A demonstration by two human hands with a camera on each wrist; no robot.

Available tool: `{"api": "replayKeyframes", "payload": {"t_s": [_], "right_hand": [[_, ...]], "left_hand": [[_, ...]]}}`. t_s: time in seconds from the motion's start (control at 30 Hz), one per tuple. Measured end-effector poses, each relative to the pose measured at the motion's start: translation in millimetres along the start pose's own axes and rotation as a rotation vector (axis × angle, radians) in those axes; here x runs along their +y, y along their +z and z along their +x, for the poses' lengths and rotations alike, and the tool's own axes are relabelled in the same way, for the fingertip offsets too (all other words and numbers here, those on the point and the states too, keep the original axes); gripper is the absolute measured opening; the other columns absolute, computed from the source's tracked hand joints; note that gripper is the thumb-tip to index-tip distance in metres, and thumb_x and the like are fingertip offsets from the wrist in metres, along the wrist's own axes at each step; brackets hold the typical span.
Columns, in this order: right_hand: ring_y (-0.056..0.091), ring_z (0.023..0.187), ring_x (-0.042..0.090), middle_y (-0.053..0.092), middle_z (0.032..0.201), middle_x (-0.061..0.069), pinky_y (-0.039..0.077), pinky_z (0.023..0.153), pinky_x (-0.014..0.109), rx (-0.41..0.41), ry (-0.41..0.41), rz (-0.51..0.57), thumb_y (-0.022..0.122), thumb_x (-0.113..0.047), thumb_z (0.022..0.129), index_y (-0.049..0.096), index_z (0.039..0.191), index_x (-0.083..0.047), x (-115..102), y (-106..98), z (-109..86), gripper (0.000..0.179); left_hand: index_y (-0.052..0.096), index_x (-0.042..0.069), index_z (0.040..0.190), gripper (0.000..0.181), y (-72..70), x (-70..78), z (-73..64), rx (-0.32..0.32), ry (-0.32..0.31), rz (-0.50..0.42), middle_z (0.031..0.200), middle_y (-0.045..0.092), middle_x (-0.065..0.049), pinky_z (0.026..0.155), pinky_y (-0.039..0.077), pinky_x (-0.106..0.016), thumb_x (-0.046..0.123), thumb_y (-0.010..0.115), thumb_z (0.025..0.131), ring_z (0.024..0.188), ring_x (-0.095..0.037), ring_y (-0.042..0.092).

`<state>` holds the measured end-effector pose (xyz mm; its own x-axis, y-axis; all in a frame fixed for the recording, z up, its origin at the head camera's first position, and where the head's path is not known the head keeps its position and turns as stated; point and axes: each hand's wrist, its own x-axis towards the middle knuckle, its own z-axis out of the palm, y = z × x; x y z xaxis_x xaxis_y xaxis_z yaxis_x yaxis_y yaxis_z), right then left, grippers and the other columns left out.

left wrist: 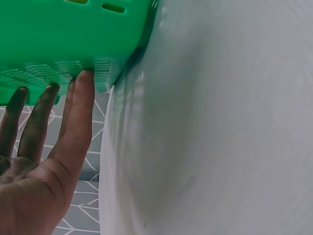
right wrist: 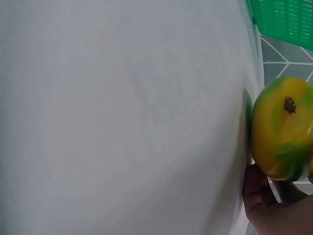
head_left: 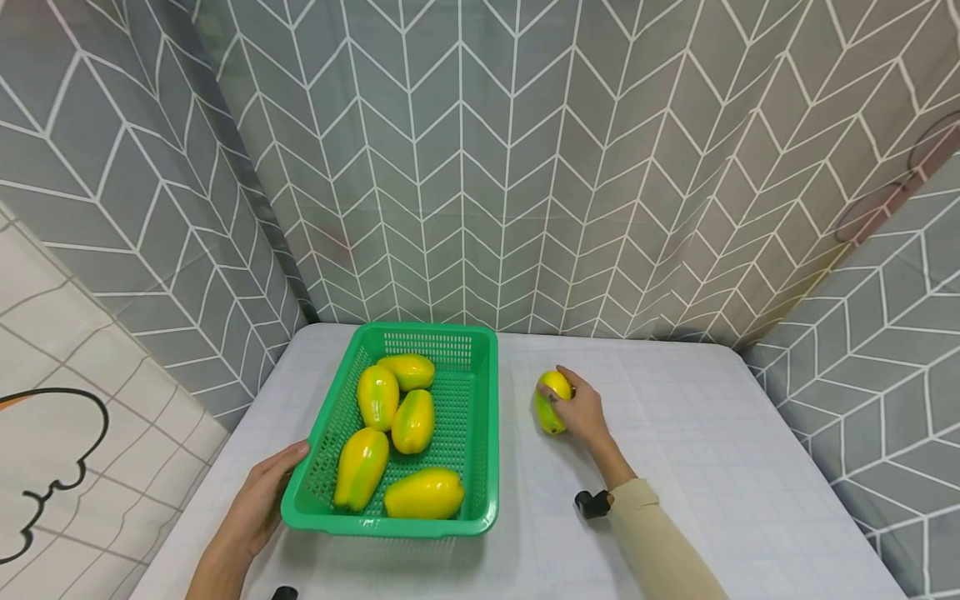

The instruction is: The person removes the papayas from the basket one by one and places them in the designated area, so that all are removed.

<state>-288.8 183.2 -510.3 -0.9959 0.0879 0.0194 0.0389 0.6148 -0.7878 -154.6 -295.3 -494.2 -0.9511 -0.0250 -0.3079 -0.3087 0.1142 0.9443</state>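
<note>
A green plastic basket (head_left: 486,467) stands on the table's left half, with several yellow-green papayas inside, one of them a papaya (head_left: 424,493) lying near the front wall. Against the basket's left side rests my left hand (head_left: 258,500). Its extended fingers (left wrist: 78,112) touch the slotted outer wall in the left wrist view. To the right of the basket, my right hand (head_left: 585,410) grips another papaya (head_left: 552,417) from its right side. That papaya (right wrist: 279,127) shows a dark stem end in the right wrist view, where the fingers are partly cut off.
A white cloth covers the table (head_left: 697,433). Grey patterned curtains (head_left: 480,167) hang behind it and along the sides. A black wrist-worn device (head_left: 592,503) sits at my right wrist.
</note>
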Motion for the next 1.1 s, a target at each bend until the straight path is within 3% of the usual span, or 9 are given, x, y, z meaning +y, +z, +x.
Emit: {"api": "replayKeyframes", "payload": {"t_s": [0.5,0.83,1.1], "right_hand": [[0.044,0.153,0.043,0.046,0.164,0.021,0.035,0.127,0.060,0.048,0.037,0.052,0.066,-0.041,0.104,0.044,0.161,-0.010,0.7,6.1,-3.2,0.069],[0.044,0.152,0.043,0.046,0.164,0.021,0.035,0.128,0.059,0.057,0.036,0.071,0.066,-0.041,0.103,0.043,0.161,-0.008,0.8,6.4,-2.0,0.071],[0.045,0.150,0.041,0.047,0.163,0.019,0.037,0.126,0.059,0.090,0.054,0.128,0.065,-0.044,0.103,0.039,0.164,-0.011,-7.6,-6.1,3.7,0.074]], "left_hand": [[0.036,-0.006,0.161,0.073,0.2,-3.1,-0.3,0.007,0.003,-0.012,0.121,0.064,0.021,0.093,0.057,-0.017,0.049,0.044,0.113,0.108,0.007,0.063],[0.037,-0.005,0.161,0.074,1.2,-2.6,-0.3,0.013,-0.006,-0.005,0.132,0.062,0.015,0.095,0.056,-0.014,0.051,0.044,0.113,0.109,0.010,0.061],[0.039,-0.007,0.159,0.070,0.6,-3.0,-0.7,0.007,0.049,-0.031,0.112,0.068,0.028,0.091,0.059,-0.017,0.046,0.044,0.114,0.107,0.006,0.065]]}}
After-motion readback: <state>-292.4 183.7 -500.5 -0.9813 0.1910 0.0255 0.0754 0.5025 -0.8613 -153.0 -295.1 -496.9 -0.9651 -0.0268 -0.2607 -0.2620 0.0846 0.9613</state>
